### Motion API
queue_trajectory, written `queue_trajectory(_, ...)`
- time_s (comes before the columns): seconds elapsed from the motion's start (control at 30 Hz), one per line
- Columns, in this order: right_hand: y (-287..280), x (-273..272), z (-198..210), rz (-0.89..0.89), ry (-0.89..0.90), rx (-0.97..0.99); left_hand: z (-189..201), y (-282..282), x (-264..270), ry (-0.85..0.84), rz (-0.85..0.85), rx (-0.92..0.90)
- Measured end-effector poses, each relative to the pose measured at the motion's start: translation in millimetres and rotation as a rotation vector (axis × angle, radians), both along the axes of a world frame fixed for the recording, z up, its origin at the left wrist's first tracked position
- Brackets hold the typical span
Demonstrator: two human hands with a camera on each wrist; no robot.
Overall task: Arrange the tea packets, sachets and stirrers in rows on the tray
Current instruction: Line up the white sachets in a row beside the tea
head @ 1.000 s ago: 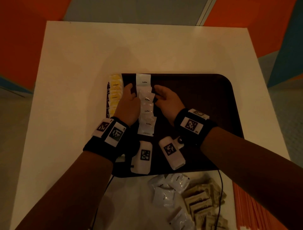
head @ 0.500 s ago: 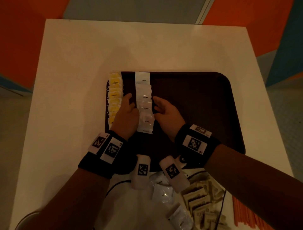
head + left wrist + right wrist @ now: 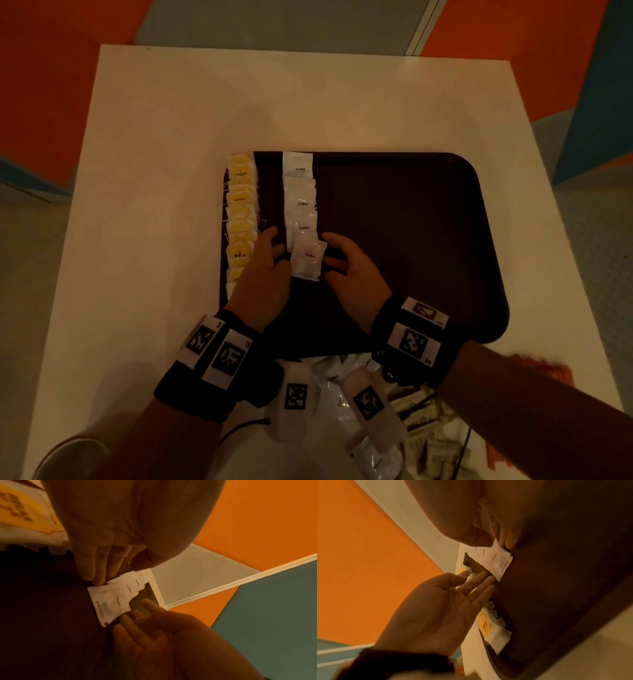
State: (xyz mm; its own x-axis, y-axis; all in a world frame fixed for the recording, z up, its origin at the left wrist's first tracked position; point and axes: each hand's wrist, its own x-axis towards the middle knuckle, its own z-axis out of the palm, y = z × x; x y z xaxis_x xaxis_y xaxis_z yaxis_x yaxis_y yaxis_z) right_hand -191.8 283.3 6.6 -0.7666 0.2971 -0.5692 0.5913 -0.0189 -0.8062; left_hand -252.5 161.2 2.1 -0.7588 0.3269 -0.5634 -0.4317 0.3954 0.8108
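A dark brown tray point(image 3: 394, 240) lies on the white table. Yellow tea packets point(image 3: 241, 212) run in a column along its left edge. Beside them, white coffee sachets point(image 3: 300, 202) overlap in a second column. The nearest sachet point(image 3: 307, 260) sits slightly tilted at the column's near end. My left hand point(image 3: 274, 248) touches its left edge with straight fingers point(image 3: 96, 577). My right hand point(image 3: 330, 251) touches its right edge, fingers point(image 3: 506, 538) also straight. Neither hand holds anything.
Loose white sachets point(image 3: 334, 394) and brown packets point(image 3: 428, 428) lie in a heap on the table in front of the tray. Orange stirrers point(image 3: 548, 370) lie at the front right. The tray's right half is bare.
Both hands have slid toward me along the coffee column, from its upper sachets to the nearest one. The sachets now overlap more tightly.
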Motion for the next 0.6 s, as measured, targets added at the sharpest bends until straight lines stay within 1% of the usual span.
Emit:
queue_trajectory(0.07, -2, -3, 0, -0.023, 0.038, -0.03, -1, -1, 2, -0.004, 0.005, 0.004)
queue_trajectory(0.23, -2, -6, -4, -0.026, 0.031, -0.03, 3, 0, -5, 0.032, -0.009, 0.026)
queue_trajectory(0.37, -8, -4, -7, -0.03, 0.063, -0.082, 5, 4, -9, 0.044, -0.004, 0.053)
queue_trajectory(0.5, -6, -7, -11, -0.008, 0.063, -0.034, 5, 6, -10, 0.122, -0.019, 0.018)
queue_trajectory(0.6, -2, -11, -9, 0.018, 0.054, -0.029, 4, 7, -10, 0.154, -0.04, -0.051)
